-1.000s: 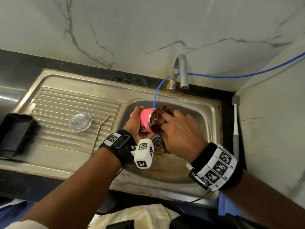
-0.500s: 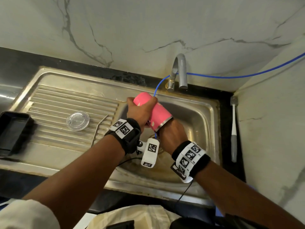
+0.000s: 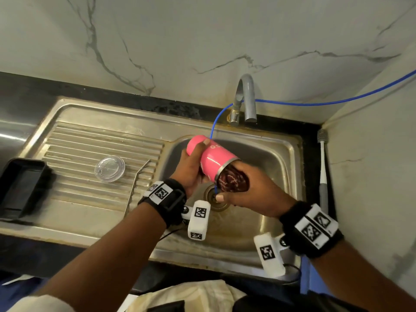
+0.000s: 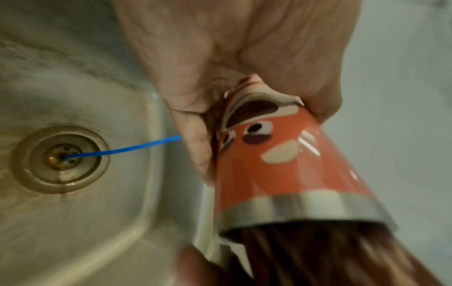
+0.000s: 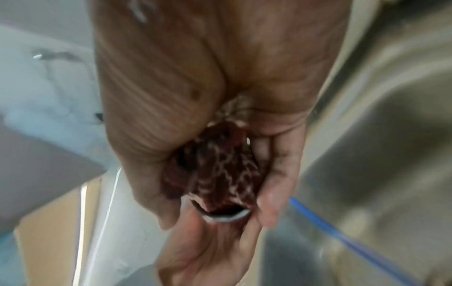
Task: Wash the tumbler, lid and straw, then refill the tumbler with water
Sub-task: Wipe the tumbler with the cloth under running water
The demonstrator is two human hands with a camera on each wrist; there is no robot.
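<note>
Over the sink (image 3: 290, 149), left hand (image 3: 191, 172) grips the tumbler (image 3: 213, 158).

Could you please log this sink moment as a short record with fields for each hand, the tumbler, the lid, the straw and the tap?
left hand: grips the pink tumbler around its body
right hand: holds a dark red scrubber pushed into the tumbler's mouth
tumbler: tilted, held over the sink basin
lid: clear, lying on the drainboard
straw: metal, lying on the drainboard right of the lid
tap: no water stream visible
blue tube: runs from the tap down to the drain
</note>
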